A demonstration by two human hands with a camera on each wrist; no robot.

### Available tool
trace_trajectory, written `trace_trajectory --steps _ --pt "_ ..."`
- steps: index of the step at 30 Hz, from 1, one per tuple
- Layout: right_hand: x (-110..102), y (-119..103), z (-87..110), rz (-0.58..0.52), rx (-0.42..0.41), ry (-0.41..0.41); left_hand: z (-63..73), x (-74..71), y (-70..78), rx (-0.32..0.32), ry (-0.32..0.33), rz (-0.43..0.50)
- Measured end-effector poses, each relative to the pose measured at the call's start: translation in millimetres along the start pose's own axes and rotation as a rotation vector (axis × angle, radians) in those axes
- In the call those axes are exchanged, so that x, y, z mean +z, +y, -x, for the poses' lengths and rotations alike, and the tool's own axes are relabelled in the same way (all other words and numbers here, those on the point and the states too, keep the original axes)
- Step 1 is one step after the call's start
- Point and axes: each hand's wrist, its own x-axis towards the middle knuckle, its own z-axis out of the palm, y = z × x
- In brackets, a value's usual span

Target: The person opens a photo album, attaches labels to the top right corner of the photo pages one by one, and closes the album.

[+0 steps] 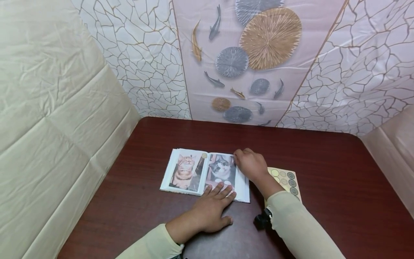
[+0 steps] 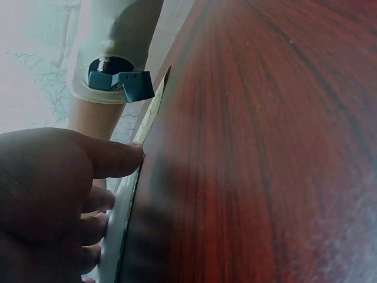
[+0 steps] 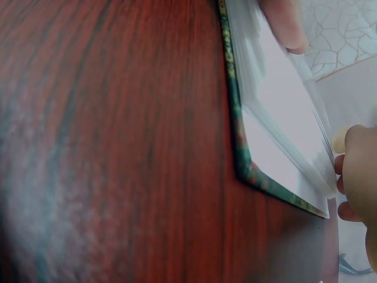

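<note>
A photo album lies open on the table, with an orange cat picture on its left page and a grey-and-white cat picture on its right page. My left hand rests with spread fingers across the near edge of the right page. At that page's far right corner is my right hand, its fingers bent. In the right wrist view its fingertips pinch a small pale yellow sticker, partly hidden. Another round sticker sits on the left page's upper corner.
A yellow sheet of round stickers lies right of the album, partly under the right forearm. The dark red wooden table meets patterned cloth walls at its back and cream cloth at its left.
</note>
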Motion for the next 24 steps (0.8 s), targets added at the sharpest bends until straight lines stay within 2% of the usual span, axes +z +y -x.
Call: trace_trajectory --steps 12,24 --pt "4.2 0.4 2.3 0.016 -0.034 0.020 -0.7 1.1 0.7 0.003 0.004 0.002" --pt "1.8 -3.9 5.0 0.080 -0.119 -0.050 -0.1 3.0 -0.5 0.004 0.010 0.005"
